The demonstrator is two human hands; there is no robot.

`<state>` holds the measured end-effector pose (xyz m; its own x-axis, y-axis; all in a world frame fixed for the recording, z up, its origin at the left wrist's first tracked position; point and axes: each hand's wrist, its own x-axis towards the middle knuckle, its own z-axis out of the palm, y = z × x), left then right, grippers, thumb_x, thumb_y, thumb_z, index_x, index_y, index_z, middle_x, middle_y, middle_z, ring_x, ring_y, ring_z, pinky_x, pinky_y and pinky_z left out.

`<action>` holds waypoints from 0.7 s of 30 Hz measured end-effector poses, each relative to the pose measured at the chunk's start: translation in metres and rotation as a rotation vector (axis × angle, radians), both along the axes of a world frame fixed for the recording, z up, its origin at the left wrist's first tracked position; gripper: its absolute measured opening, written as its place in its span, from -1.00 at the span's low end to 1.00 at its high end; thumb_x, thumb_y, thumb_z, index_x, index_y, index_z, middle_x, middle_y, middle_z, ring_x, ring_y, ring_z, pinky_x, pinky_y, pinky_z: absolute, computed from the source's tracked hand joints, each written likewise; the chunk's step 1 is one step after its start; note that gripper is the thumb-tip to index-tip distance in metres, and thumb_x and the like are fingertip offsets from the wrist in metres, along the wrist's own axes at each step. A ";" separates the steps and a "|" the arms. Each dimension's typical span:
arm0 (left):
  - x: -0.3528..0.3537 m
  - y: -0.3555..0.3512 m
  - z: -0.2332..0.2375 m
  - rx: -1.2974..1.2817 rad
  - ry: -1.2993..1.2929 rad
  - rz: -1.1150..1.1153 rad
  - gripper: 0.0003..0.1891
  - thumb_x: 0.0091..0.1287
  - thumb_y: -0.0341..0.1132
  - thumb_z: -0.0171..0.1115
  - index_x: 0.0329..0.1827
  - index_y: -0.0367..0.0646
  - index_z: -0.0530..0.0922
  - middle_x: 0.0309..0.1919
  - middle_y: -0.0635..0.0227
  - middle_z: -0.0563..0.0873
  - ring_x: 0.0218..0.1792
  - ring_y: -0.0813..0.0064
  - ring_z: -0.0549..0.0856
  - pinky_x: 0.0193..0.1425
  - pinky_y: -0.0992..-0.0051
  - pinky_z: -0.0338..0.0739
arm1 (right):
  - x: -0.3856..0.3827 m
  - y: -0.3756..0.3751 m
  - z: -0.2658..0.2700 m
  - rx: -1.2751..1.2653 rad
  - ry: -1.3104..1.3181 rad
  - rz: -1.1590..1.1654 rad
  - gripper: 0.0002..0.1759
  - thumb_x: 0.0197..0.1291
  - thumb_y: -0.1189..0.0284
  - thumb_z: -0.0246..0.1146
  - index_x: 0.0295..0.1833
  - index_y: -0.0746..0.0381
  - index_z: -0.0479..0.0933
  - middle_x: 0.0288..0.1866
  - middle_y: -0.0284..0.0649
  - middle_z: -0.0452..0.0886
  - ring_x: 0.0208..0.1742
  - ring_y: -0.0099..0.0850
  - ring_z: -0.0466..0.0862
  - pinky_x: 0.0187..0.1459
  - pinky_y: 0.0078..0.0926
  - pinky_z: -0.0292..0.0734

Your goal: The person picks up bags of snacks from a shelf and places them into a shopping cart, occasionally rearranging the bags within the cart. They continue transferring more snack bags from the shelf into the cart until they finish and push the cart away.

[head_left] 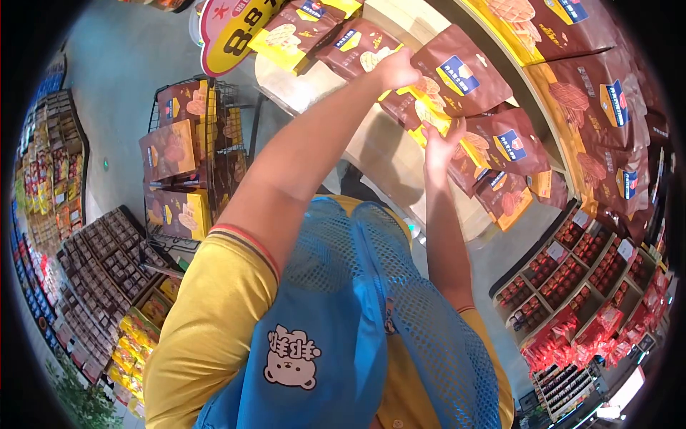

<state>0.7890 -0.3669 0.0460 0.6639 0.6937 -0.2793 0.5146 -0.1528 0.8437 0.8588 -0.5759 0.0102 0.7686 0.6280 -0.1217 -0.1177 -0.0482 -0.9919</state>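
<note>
Between my two hands is a brown and yellow snack bag (471, 75) with waffle-like biscuits and a blue label printed on it. My left hand (396, 71) has its fingers closed on the bag's left edge. On the lower, yellow edge, my right hand (443, 143) grips with the thumb on the near side. Similar bags stand in a row on the pale wooden table under it: one bag (357, 46) is beside my left hand, another bag (507, 139) is to the right of my right hand. The held bag partly covers the row.
A wire cart (214, 143) full of the same bags stands at left. Larger bags (593, 107) line the raised shelf at right. A yellow price sign (239, 32) sticks up by the table's left end. Product shelves (572, 279) are at lower right.
</note>
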 end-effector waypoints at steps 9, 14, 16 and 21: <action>-0.096 -0.037 0.029 -0.121 -0.030 0.128 -0.32 0.14 -0.07 0.35 0.19 -0.43 0.40 -0.03 -0.17 0.70 0.05 -0.01 0.71 0.15 0.24 0.56 | -0.051 0.010 0.048 0.079 -0.127 -0.056 -0.48 0.24 0.71 0.21 0.18 0.33 0.07 0.10 0.00 0.37 -0.02 -0.37 0.59 0.01 -0.50 0.57; -0.213 -0.062 0.043 -0.397 -0.220 0.276 -0.21 0.16 -0.13 0.36 0.40 -0.39 0.29 0.15 -0.04 0.65 0.16 0.15 0.67 0.27 0.33 0.53 | -0.095 0.008 0.065 0.095 -0.334 0.132 -0.42 0.27 0.70 0.15 0.34 0.38 0.10 0.14 -0.06 0.46 -0.08 -0.42 0.65 -0.02 -0.45 0.58; -0.268 -0.071 0.082 -0.572 -0.392 0.341 -0.33 0.24 -0.24 0.26 0.39 -0.38 0.31 0.07 0.16 0.66 0.01 0.38 0.70 0.07 0.41 0.61 | -0.127 0.020 0.096 -0.096 -0.383 0.335 -0.46 0.28 0.66 0.16 0.36 0.39 0.24 0.01 -0.11 0.58 -0.16 -0.42 0.66 -0.07 -0.44 0.59; -0.409 -0.084 0.049 -0.933 -0.470 0.660 -0.53 0.35 -0.32 0.16 0.34 -0.12 0.41 0.10 0.40 0.61 0.03 0.53 0.62 0.18 0.32 0.60 | -0.220 0.064 0.082 -0.203 -0.646 0.608 -0.42 0.20 0.53 0.29 0.35 0.33 0.39 -0.31 -0.24 0.59 -0.31 -0.43 0.63 -0.21 -0.46 0.58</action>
